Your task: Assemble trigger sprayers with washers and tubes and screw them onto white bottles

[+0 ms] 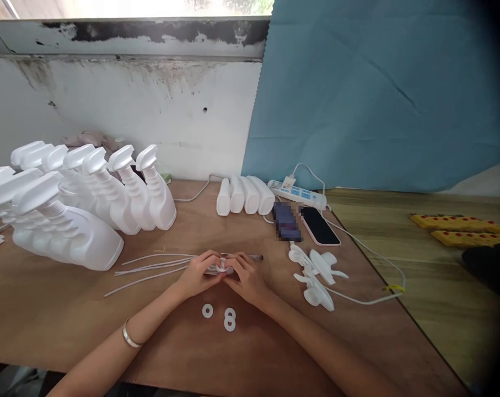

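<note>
Both hands meet over the middle of the table, fingers closed around a white spray head (222, 266) that they largely cover. My left hand (200, 274) grips it from the left, and my right hand (244, 277) from the right, thumbs close together. Several thin white dip tubes (150, 269) fan out leftward from beside my left hand. A slim dark-tipped tool (256, 257) lies just behind my right hand. Below the hands are three white ring washers (207, 311), two of them overlapping. To the right lie several white trigger spray heads (316, 275) in a loose pile.
White spray bottles (159, 198) with heads stand in rows at the left. Several headless white bottles (250, 196) lie at the back near a power strip (299, 194). Two phones (320, 226) and a white cable (374, 303) occupy the right side. Blue cloth (357, 99) covers the wall.
</note>
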{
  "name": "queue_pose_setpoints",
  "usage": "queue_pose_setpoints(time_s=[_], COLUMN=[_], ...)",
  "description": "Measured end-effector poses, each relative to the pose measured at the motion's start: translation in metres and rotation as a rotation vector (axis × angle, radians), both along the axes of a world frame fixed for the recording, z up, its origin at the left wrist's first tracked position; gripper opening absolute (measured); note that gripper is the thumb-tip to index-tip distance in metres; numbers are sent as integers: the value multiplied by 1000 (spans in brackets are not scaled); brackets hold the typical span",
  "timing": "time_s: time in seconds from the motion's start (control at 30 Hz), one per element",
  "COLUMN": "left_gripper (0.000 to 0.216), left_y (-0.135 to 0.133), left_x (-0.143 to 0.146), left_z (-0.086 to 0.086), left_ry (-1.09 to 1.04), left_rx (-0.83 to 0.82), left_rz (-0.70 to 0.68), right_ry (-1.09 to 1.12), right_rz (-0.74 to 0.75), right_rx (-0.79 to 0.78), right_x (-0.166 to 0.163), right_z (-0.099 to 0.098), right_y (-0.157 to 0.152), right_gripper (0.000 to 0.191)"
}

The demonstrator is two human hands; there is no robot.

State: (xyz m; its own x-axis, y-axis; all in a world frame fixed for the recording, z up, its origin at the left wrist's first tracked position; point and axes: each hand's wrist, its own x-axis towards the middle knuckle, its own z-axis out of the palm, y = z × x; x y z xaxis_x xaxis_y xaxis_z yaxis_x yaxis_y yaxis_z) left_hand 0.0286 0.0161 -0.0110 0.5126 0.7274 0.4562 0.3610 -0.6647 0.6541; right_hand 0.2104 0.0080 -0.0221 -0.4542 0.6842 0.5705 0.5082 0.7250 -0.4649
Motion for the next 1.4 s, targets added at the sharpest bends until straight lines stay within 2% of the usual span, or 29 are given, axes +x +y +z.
queue_pose_setpoints(time_s=[0.4, 0.6, 0.77, 0.93, 1.03, 1.4], left_gripper=[11, 12, 11, 19, 22, 18], left_y=[7, 5, 3, -1, -1, -4], left_x=[-7, -7, -4, -2, -2, 3], left_z=[-9, -4, 1, 1, 2, 8], left_ry=[16, 82, 153, 249, 316, 306], left_rx=[78, 121, 131, 222, 259, 184], left_rz=[-55, -60, -51, 60, 101, 68], right_ry=[-16, 13, 38, 117, 125, 107], right_rz=[44, 60, 52, -76, -92, -89], right_rx=[10, -3, -9, 7, 16, 29], right_x=[-1, -1, -1, -2, -2, -2], right_z=[-1, 0, -4, -13, -16, -12], right_y=[0, 1, 1, 0, 0, -1], right_gripper=[16, 15, 7, 28, 32, 26])
